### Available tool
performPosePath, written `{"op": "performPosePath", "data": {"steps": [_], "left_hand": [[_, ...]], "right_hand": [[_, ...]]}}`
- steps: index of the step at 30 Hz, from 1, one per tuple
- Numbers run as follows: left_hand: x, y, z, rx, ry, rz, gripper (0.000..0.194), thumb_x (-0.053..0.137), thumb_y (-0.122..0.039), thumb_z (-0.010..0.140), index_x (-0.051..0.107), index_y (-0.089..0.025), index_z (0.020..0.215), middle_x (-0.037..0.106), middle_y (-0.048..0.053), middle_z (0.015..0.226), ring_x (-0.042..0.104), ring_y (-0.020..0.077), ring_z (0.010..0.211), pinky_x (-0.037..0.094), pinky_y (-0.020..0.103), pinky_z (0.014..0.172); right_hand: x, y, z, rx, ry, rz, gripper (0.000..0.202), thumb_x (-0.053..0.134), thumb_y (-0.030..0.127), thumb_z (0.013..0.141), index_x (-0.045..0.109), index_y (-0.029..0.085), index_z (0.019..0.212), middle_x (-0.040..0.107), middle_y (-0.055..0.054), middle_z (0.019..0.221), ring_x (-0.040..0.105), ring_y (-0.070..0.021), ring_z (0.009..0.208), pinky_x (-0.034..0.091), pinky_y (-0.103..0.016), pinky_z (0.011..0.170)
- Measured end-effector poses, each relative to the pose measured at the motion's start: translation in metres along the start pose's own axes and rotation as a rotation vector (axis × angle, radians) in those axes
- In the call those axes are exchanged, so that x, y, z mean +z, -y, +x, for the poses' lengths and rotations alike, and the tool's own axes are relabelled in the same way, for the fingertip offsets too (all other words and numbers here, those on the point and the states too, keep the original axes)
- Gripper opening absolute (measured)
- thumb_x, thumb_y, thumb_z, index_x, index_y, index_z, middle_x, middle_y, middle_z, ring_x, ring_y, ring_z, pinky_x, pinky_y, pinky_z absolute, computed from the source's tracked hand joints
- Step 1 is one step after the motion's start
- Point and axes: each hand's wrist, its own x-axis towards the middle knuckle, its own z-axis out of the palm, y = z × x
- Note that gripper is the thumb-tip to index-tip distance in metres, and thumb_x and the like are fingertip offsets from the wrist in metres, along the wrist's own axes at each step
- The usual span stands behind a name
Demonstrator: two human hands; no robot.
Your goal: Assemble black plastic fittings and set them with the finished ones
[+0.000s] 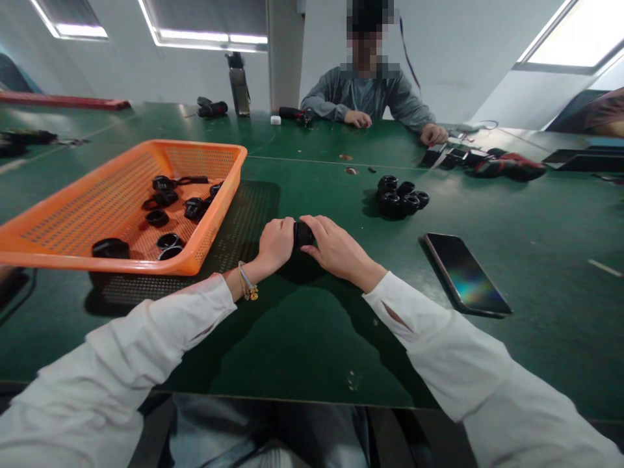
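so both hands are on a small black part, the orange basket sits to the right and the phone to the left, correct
Not quite. The head view shows the sides swapped: the orange basket sits to the left and the phone to the right. Both hands, left and right, do hold the small black part.

- A wide bench with a dark green matte top [302, 338] fills the room from near edge to far wall; thin pale seam lines cross its surface.
- The far wall of plain white plaster [453, 52] rises behind the bench, with a square white pillar [284, 52] set against it.
- Long rectangular ceiling light panels [209, 36] glow white at upper left, another [73, 29] further left.
- A bright slanted window opening [578, 36] shines at upper right.
- A red flat bar [63, 101] lies along the bench's far left edge.
- Light reflects softly off the green top near the front.
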Motion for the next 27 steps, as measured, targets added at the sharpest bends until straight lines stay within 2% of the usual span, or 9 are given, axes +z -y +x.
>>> {"op": "performPosePath", "data": {"steps": [6,11,15,17,21,24,27], "left_hand": [[0.001,0.001,0.0,0.021,-0.017,0.113,0.035,0.024,-0.018,0.086,0.054,-0.017,0.068,0.064,0.009,0.082,0.056,0.0191,0.077,0.038,0.027,0.065],[-0.002,0.001,0.0,0.082,0.031,0.224,0.028,0.029,-0.016,0.084,0.055,-0.016,0.073,0.063,0.012,0.086,0.057,0.0212,0.081,0.038,0.029,0.066],[-0.003,0.0,-0.002,0.08,0.03,0.211,0.036,0.024,-0.019,0.086,0.058,-0.014,0.075,0.064,0.013,0.089,0.057,0.022,0.084,0.04,0.03,0.07],[-0.003,-0.001,-0.002,0.06,0.011,0.165,0.039,0.023,-0.021,0.087,0.059,-0.014,0.075,0.064,0.012,0.087,0.058,0.021,0.083,0.04,0.029,0.071],[-0.002,-0.001,0.0,0.021,-0.022,0.035,0.04,0.025,-0.023,0.086,0.061,-0.014,0.072,0.065,0.01,0.081,0.058,0.0187,0.078,0.04,0.027,0.069],[-0.002,0.0,0.003,-0.012,-0.013,-0.048,0.04,0.025,-0.022,0.085,0.06,-0.013,0.068,0.065,0.009,0.075,0.057,0.0169,0.071,0.04,0.026,0.065],[-0.003,0.001,0.006,0.014,0.008,-0.08,0.041,0.025,-0.021,0.085,0.06,-0.013,0.067,0.064,0.007,0.071,0.056,0.0158,0.067,0.04,0.025,0.062]], "right_hand": [[0.007,0.006,0.002,0.077,-0.052,0.017,0.026,0.045,0.033,0.088,0.044,0.014,0.106,0.06,-0.015,0.097,0.058,-0.0264,0.087,0.048,-0.041,0.075],[0.014,0.017,0.0,0.296,-0.096,0.124,0.027,0.035,0.034,0.091,0.046,0.013,0.103,0.063,-0.014,0.091,0.061,-0.0252,0.08,0.047,-0.035,0.067],[0.014,0.023,-0.001,0.434,-0.084,0.203,0.028,0.031,0.033,0.092,0.047,0.012,0.102,0.064,-0.013,0.087,0.062,-0.0249,0.078,0.046,-0.034,0.067],[0.014,0.022,0.0,0.412,-0.085,0.235,0.027,0.033,0.032,0.091,0.047,0.012,0.103,0.064,-0.013,0.09,0.062,-0.0244,0.08,0.047,-0.035,0.068],[0.011,0.011,-0.001,0.265,-0.078,0.272,0.025,0.042,0.029,0.088,0.045,0.016,0.108,0.062,-0.012,0.102,0.061,-0.0229,0.087,0.048,-0.036,0.074],[0.007,0.003,-0.001,0.142,-0.082,0.24,0.03,0.049,0.024,0.085,0.044,0.015,0.113,0.059,-0.013,0.108,0.058,-0.0234,0.097,0.048,-0.039,0.081],[0.002,0.0,-0.002,0.021,-0.073,0.177,0.033,0.05,0.018,0.083,0.045,0.018,0.115,0.056,-0.012,0.112,0.055,-0.0232,0.104,0.046,-0.042,0.089]]}}
